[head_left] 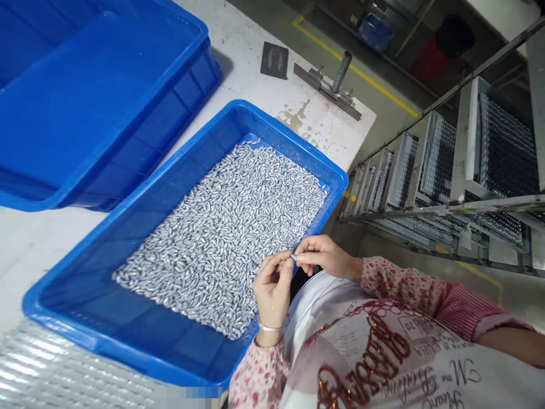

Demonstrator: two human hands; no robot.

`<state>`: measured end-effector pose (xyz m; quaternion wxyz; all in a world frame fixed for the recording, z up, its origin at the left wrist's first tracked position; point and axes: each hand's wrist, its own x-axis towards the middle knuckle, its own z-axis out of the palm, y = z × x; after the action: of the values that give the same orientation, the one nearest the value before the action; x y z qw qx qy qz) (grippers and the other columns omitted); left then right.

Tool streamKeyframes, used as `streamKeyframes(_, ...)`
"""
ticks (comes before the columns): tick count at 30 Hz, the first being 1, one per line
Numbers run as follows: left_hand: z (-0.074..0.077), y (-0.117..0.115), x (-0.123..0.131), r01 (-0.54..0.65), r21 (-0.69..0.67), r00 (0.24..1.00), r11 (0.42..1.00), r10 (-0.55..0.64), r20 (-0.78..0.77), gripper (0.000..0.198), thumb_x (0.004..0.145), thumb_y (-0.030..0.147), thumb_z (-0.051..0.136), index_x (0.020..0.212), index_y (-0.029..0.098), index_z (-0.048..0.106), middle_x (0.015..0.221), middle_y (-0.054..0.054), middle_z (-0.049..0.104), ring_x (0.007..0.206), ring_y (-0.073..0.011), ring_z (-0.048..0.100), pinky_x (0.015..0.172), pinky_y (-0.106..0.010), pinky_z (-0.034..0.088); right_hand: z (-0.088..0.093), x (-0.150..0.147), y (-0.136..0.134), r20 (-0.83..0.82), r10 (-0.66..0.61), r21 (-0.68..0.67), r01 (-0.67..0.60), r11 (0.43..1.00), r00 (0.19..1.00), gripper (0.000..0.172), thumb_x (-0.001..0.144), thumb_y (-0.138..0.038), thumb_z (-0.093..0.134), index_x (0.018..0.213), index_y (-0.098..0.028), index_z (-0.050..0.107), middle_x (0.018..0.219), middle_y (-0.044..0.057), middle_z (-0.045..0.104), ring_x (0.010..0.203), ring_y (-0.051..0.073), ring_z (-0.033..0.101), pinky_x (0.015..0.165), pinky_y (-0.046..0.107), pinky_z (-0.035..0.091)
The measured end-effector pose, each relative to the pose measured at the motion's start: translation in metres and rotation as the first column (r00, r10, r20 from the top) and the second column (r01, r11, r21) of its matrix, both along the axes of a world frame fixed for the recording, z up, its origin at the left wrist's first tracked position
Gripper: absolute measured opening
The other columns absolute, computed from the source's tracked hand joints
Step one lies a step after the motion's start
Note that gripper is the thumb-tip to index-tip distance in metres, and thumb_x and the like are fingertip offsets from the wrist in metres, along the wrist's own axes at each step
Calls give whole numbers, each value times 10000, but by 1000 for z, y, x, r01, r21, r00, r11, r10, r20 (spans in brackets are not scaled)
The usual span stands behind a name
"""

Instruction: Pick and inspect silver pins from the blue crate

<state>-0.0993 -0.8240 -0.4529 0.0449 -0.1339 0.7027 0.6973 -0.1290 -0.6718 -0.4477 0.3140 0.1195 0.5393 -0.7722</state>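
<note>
A shallow blue tray [128,216] on the white table holds a layer of several small silver metal pieces [230,227]. My left hand [272,287] is raised over the tray's near right edge, fingers curled, thumb and forefinger pinching one small silver piece [293,257]. My right hand [326,255] meets it from the right and pinches the same piece at its other end. A bangle sits on my left wrist. Both sleeves are pink and patterned.
A deeper blue bin [102,96] stands at the back left. A dark square pad [275,59] and a metal clamp fixture [334,85] lie at the table's far edge. Metal racks with filled grid trays [447,170] run along the right. A ribbed tray [51,369] shows bottom left.
</note>
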Motion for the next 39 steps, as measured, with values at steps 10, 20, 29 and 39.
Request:
streamKeyframes(10,-3,-1,-1,14,33,1000,999,-14,5,167,783,328,690,845,179,732,765,-29,660,712,-132,570,664,-252,449,11,-2,-3,-57,-2,116,8,993,998,242,699,-310,766,773,-134,619,572,-37,616,480,77,560,487,201,461)
streamKeyframes(20,-8,-5,1,18,61,995,998,-23,96,180,761,340,691,819,177,740,655,-5,625,575,-109,507,561,-235,416,7,2,-6,6,-21,75,20,997,1000,225,686,-305,769,733,-136,629,557,-20,626,473,93,568,488,218,481)
streamKeyframes(29,-18,-2,7,-35,203,981,978,-6,195,216,753,349,712,881,178,741,610,22,580,505,-70,397,470,-205,319,5,3,-7,11,-74,17,73,997,997,210,692,-304,758,721,-138,633,594,-16,629,488,89,563,478,209,476)
streamKeyframes(39,-16,0,7,-56,197,974,979,11,225,213,755,361,720,858,175,732,552,42,512,502,-67,378,469,-205,301,7,5,-7,-81,-70,148,81,986,994,204,701,-296,762,727,-140,632,558,-25,611,478,89,562,485,209,465)
